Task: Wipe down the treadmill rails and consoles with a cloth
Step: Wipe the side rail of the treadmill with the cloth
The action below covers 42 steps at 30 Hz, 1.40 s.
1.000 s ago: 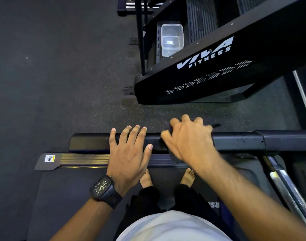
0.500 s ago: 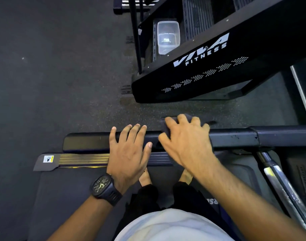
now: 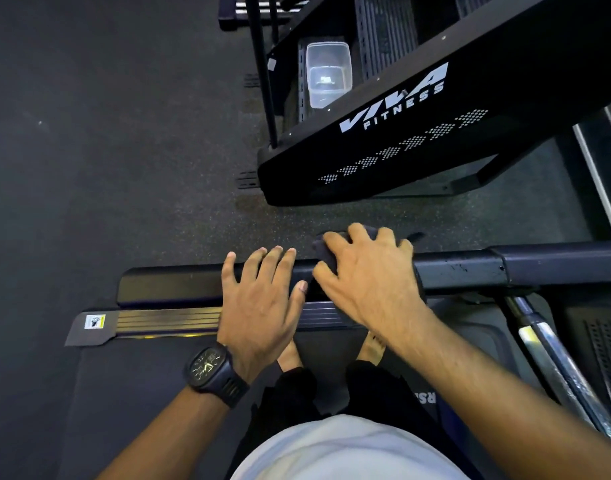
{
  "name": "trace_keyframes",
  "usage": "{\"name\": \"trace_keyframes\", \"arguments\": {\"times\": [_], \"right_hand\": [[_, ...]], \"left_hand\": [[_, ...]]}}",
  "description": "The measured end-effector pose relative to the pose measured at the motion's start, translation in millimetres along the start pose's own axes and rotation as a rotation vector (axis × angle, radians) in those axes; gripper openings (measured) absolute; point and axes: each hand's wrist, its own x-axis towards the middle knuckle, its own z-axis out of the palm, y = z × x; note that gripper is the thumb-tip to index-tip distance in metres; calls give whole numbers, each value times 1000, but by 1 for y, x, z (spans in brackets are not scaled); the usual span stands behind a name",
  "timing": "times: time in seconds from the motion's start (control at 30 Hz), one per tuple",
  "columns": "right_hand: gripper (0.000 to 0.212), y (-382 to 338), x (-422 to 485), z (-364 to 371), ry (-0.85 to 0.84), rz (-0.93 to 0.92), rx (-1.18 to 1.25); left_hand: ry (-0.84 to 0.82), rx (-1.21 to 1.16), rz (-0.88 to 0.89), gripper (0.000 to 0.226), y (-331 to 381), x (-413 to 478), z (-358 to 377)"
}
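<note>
Dark floor (image 3: 106,174) under treadmill (image 3: 141,393), stair machine (image 3: 435,150)

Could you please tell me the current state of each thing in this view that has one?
left hand: fingers straight, resting on the treadmill rail.
right hand: fingers curled over the cloth, pressing it to the rail.
cloth: bunched on the rail under the right hand.
clear plastic container: upright, lidless.
wristwatch: strapped on the left wrist.

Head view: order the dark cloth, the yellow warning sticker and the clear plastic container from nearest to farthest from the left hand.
1. dark cloth, just right of the left hand, under the right hand.
2. yellow warning sticker, left, on the deck edge.
3. clear plastic container, far ahead.
</note>
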Motion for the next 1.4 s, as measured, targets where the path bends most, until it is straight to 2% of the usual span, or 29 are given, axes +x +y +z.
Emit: {"name": "trace_keyframes", "arguments": {"times": [0.07,0.13,0.2,0.27,0.33,0.47,0.5,0.57,0.63,0.67,0.73,0.8,0.9,1.0,1.1,1.13,1.2,1.27,1.4], "right_hand": [[52,2,16,-3,-37,-75,51],[52,10,36,-9,-181,-15,109],[54,20,43,-12,-293,88,69],[49,23,27,-8,-187,97,-85],[50,16,1,-3,-17,125,-92],[55,9,-6,3,42,0,-1],[54,12,2,1,20,-32,22],[54,22,29,-8,-134,-18,85],[61,33,48,-16,-330,70,82],[63,37,53,-17,-365,134,77],[63,39,44,-11,-282,184,-3],[58,30,18,-1,-80,176,-90],[55,19,-6,5,51,41,15],[53,25,10,3,-7,-63,87],[57,40,40,-9,-241,72,106],[59,45,41,-8,-253,141,91],[58,47,26,-2,-136,216,25],[56,39,0,4,-7,212,-27],[55,34,-7,5,41,-5,31]], "left_hand": [[3,-1,13,56,1,1,0],[1,-4,20,56,2,3,1],[-9,-10,22,56,5,3,1],[-6,-17,21,56,6,3,0],[0,-13,16,56,7,3,0],[-9,-6,17,56,8,4,0],[-9,-3,21,55,9,5,0],[-9,-5,22,56,9,7,0],[-18,-11,34,56,11,7,-1],[-20,-12,41,56,12,8,-1],[-22,-14,46,55,15,8,-1],[-23,-15,43,55,18,8,-1],[-17,-5,41,55,19,9,0],[-11,-1,52,55,22,11,2],[-20,-8,57,55,26,10,2],[-26,-11,59,56,28,10,3],[-31,-17,59,56,32,9,2],[-29,-18,54,57,35,9,2],[-25,-7,50,56,35,9,3]]}}
